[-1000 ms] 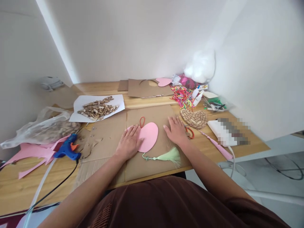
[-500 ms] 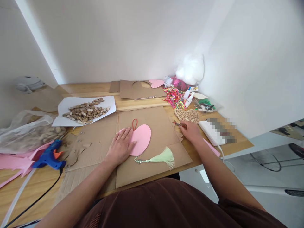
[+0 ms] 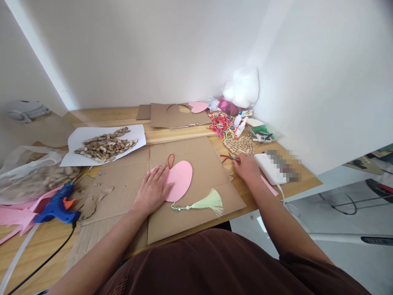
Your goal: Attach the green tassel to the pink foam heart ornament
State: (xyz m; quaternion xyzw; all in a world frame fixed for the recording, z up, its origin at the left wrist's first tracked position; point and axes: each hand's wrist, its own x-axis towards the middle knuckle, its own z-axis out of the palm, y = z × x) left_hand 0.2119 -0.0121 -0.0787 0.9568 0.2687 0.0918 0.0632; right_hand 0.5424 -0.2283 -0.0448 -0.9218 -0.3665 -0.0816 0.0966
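Note:
My left hand (image 3: pixel 152 188) lies flat, fingers stretched, over the left part of a pink heart-shaped piece (image 3: pixel 181 180). A red loop (image 3: pixel 171 161) sticks out at the heart's top. From its lower tip hangs a pale green tassel (image 3: pixel 207 203) on a short beaded string. The heart rests on a cardboard sheet (image 3: pixel 193 223). To the right, my right hand (image 3: pixel 246 167) has its fingers closed at the metal end of small red-handled pliers (image 3: pixel 227 157), handles pointing left; its fingertips are partly hidden. Just beyond that hand lies a heart covered in peanut shells (image 3: pixel 238 145).
Peanut shells (image 3: pixel 106 145) lie on white paper (image 3: pixel 72 141). At left are a blue glue gun (image 3: pixel 58 207), pink scraps (image 3: pixel 18 213) and a bag of peanuts (image 3: pixel 37 176). Colourful cords (image 3: pixel 221 125), glue bottles (image 3: pixel 241 128) and a white box (image 3: pixel 270 168) stand at right.
The pliers by my right hand now show their red handles spread apart on the table. My left hand stays on the pink heart. The whole view has shifted slightly.

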